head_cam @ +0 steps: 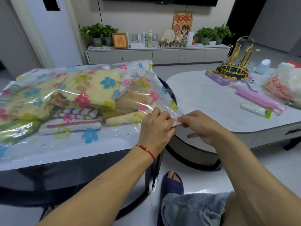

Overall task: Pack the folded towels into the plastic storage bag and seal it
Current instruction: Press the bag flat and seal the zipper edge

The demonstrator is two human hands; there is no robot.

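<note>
A clear plastic storage bag point(91, 136) printed with coloured flowers lies across the dark round table point(65, 175). Inside it sit several folded towels point(84, 95), yellow ones on top and striped ones beneath. The bag's open end points right, off the table's edge. My left hand point(156, 128) pinches the near corner of that open end. Right beside it, my right hand point(200, 126) pinches the same edge of the bag, and a small white piece shows between the two hands.
A white oval coffee table point(211, 101) stands to the right with a gold rack point(236, 62), a pink roll point(259, 98), a plastic shopping bag point(283, 85) and small items. A TV cabinet with plants lines the far wall. My knee and sandalled foot point(172, 183) are below.
</note>
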